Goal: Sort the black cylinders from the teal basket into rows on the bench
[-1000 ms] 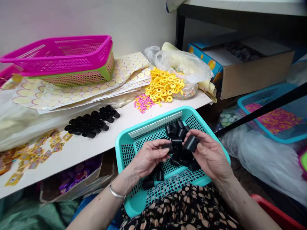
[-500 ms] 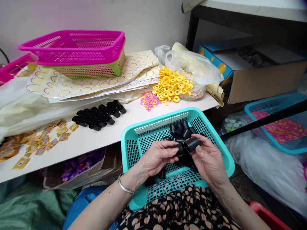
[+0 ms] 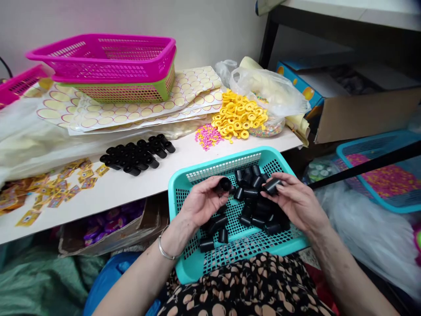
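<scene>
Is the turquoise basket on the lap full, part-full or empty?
Part-full: loose black cylinders lie in the turquoise basket, with its mesh floor showing between them.

Tabletop (image 3: 148,184): bright, left of left fingers (image 3: 210,182)
Carton (image 3: 368,115): dim inside, beyond right fingers (image 3: 289,177)
Black tubes (image 3: 251,193): glints between fingers
Shelf (image 3: 348,13): soft, far beyond right fingers

Black cylinders (image 3: 250,193) in turquoise basket (image 3: 187,273)

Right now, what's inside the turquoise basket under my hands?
Loose black cylinders lie in the turquoise basket. Anything beneath them or behind your left hand and right hand is hidden.
</scene>
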